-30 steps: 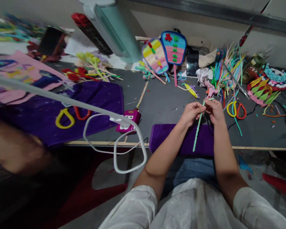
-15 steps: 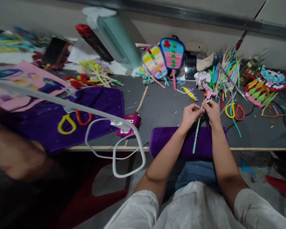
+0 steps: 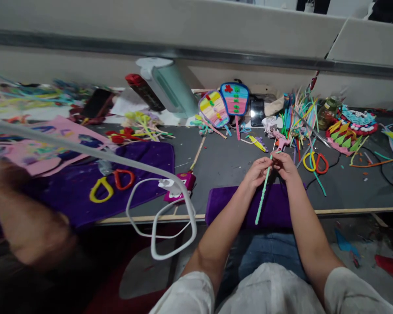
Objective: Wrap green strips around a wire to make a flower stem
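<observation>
Head view: I see my left hand (image 3: 257, 172) and right hand (image 3: 284, 166) meeting over the grey table (image 3: 222, 161), fingers of both pinched shut on the top end of a mint-green pipe cleaner (image 3: 261, 198). It hangs down from the fingertips across the purple cloth (image 3: 227, 201) just below them (slightly tilted). Beyond the right fingers lie yellow-and-red scissors (image 3: 315, 162); a pink glue gun (image 3: 280, 142) sits just above the fingertips.

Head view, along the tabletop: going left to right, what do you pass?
Yellow-and-red scissors on the big purple cloth → magenta box → left hand → green pipe cleaner → right hand → second yellow-and-red scissors.
</observation>
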Tool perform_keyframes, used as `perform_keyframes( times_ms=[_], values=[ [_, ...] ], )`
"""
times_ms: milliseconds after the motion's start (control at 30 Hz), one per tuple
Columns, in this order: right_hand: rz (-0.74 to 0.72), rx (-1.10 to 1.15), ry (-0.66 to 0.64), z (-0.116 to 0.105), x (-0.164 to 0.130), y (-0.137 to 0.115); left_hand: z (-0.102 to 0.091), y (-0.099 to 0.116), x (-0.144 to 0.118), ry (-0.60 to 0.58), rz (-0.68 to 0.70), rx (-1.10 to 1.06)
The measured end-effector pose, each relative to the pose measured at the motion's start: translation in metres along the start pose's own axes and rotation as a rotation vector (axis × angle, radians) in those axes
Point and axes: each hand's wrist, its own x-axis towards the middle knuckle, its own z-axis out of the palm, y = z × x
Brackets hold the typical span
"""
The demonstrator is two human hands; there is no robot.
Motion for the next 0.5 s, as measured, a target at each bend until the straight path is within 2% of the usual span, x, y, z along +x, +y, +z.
perform_keyframes(
  times_ms=[100, 167, 267, 367, 500],
  values=[
    [-0.029, -0.011, 0.057, 0.000, 0.004, 0.004, -0.003, -0.002, 0.003, -0.017, -0.043, -0.014],
    [-0.067, -0.063, 0.136, -0.001, 0.008, 0.008, -0.003, -0.004, 0.004, 0.036, -0.027, 0.044],
    [-0.130, -0.194, 0.262, -0.002, 0.014, 0.013, -0.002, -0.006, 0.006, 0.160, 0.081, 0.221],
    [-0.244, -0.302, 0.314, -0.002, 0.016, 0.016, -0.002, -0.007, 0.009, 0.270, 0.204, 0.444],
    [-0.282, -0.357, 0.321, 0.000, 0.016, 0.016, -0.003, -0.007, 0.010, 0.303, 0.298, 0.569]
  ],
)
